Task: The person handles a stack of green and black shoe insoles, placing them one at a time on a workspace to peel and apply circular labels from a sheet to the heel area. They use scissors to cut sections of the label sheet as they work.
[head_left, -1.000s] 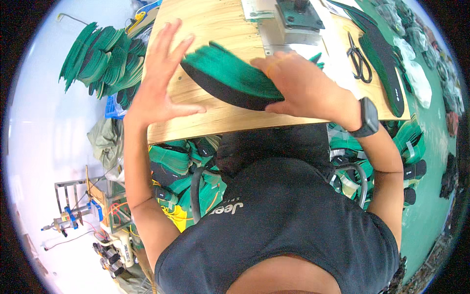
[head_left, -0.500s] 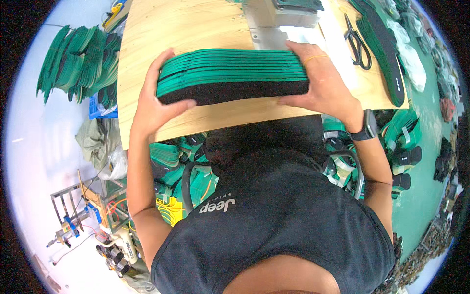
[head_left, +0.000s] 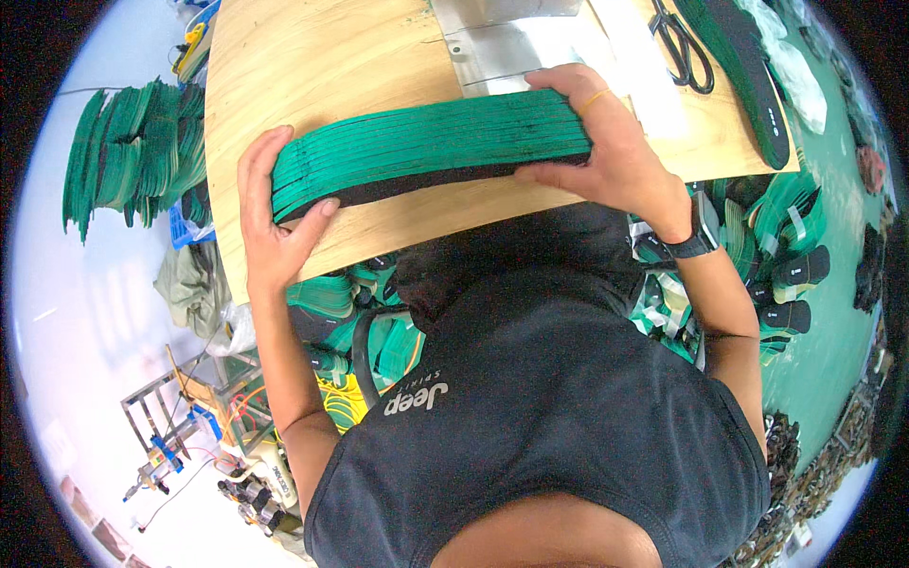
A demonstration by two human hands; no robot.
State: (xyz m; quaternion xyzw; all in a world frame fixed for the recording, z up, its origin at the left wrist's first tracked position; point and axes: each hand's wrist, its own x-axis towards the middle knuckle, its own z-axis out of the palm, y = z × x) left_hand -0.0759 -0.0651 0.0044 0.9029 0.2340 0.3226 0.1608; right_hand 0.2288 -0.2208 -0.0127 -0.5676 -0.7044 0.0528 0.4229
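Observation:
Between my two hands a stack of insoles (head_left: pixel 431 137) is held lengthwise, its layered green edges facing up and a strip of black along the near side. My left hand (head_left: pixel 270 218) clasps the left end, thumb on the near side and fingers round the far side. At the other end my right hand (head_left: pixel 615 156) grips in the same way, thumb along the near black face. The stack is over the front of the wooden table (head_left: pixel 331 62); I cannot tell whether it touches the top.
Black-handled scissors (head_left: pixel 684 57) lie at the table's right, beside another row of insoles (head_left: pixel 757 95). A metal plate (head_left: pixel 511 43) sits beyond the stack. More insoles are piled at the left (head_left: pixel 137 156) and under the table's right side (head_left: pixel 795 270). A metal frame (head_left: pixel 151 421) stands lower left.
The stack has shifted slightly left and tilted, its left end now nearer me. More of its green edges shows and less of the black face. Both hands still hold it.

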